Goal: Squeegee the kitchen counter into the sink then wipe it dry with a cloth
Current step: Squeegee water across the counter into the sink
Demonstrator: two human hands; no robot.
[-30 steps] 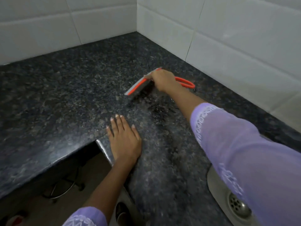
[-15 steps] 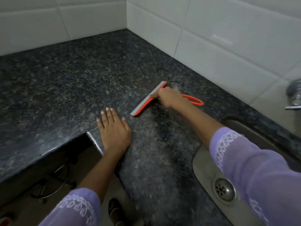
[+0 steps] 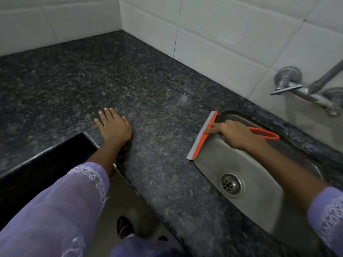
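Right, the squeegee (image 3: pixel 202 136) sits on the left rim of the sink (image 3: pixel 246 164), its grey blade lying along the edge where the dark speckled surface (image 3: pixel 148 101) stops and the steel basin drops away. The right hand (image 3: pixel 232 133) has its fingers wrapped around the orange handle just behind the blade, index finger stretched forward onto the head; the handle's loop pokes out behind the hand, over the basin. The left hand (image 3: pixel 113 127) lies flat, fingers spread and holding nothing, near the inner corner where the surface's front edge steps back. Between the two hands there is a wide bare stretch of stone, and more open room runs back to the tiled walls (image 3: pixel 213 34). A small wet glint shows near the back wall. The tap (image 3: pixel 289 82) juts out above the sink's far side. The drain (image 3: pixel 231 183) sits in the near part of the basin.
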